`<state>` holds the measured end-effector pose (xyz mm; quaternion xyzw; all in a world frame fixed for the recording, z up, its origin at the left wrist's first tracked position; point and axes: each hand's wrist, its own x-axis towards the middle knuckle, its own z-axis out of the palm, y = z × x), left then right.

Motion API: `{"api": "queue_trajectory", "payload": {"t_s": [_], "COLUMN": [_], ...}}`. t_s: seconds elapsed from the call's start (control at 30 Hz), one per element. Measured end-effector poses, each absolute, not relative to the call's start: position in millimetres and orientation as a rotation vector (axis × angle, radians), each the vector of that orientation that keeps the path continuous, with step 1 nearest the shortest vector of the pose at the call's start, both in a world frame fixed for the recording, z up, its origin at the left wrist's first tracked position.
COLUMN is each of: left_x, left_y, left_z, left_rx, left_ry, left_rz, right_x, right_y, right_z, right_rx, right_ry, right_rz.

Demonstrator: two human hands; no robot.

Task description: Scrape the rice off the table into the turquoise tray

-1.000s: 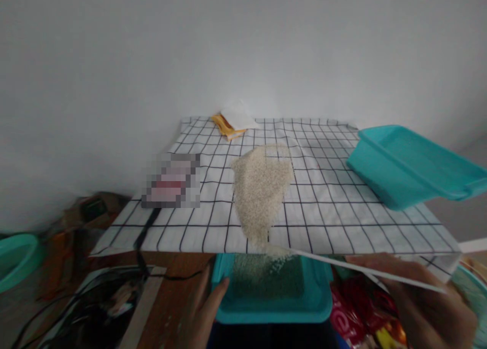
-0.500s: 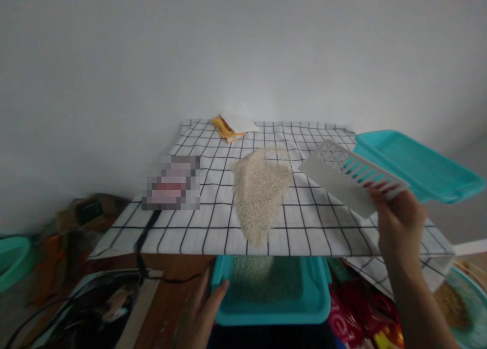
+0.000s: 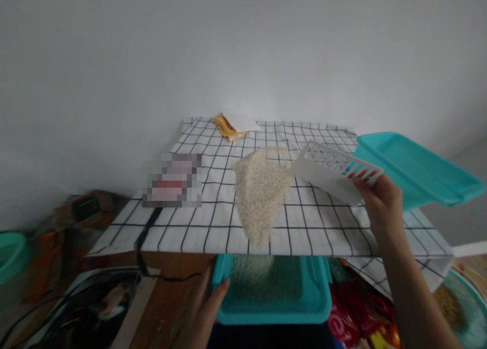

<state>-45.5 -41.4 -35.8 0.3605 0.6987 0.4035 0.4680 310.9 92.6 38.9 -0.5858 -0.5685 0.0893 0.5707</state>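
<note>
In my right hand [image 3: 380, 197] is a white plastic slotted panel [image 3: 323, 172], gripped at its right end by the upper, pierced edge. The panel tilts over the checked tablecloth, and its left corner is close to the right side of a heap of rice-like pale grains [image 3: 262, 189]. My left hand [image 3: 207, 306] grips the left rim of a teal tray [image 3: 274, 316] below the table's front edge, thumb on top and fingers partly hidden. More grains lie in that tray, mostly toward its left back.
A teal lid or second tray [image 3: 418, 171] lies at the table's right. Yellow and white packets [image 3: 234, 125] lie at the back. A blurred-out device [image 3: 173, 181] with a black cable sits left. Red packages [image 3: 346, 308] and a basin [image 3: 462, 313] are below right.
My right hand has moved left with the slotted panel, bringing its corner up near the heap. My left hand and the tray below have stayed put.
</note>
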Motion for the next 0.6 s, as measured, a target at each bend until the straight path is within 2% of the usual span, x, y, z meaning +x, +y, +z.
{"api": "queue_trajectory", "payload": {"t_s": [0.37,0.6], "left_x": [-52.4,-47.8], "left_y": [-37.4,-39.8], "left_z": [-55.1,-41.8], "left_rx": [0.754,0.809], "left_ry": [1.659,1.674], "left_rz": [0.858,0.888], "right_x": [302.9,296.0], "right_y": [54.9,32.3], "right_z": [42.7,41.6], "right_rx": [-1.312,-1.354], "right_ry": [-1.279,-1.260], "right_rz": [0.509,0.614]}}
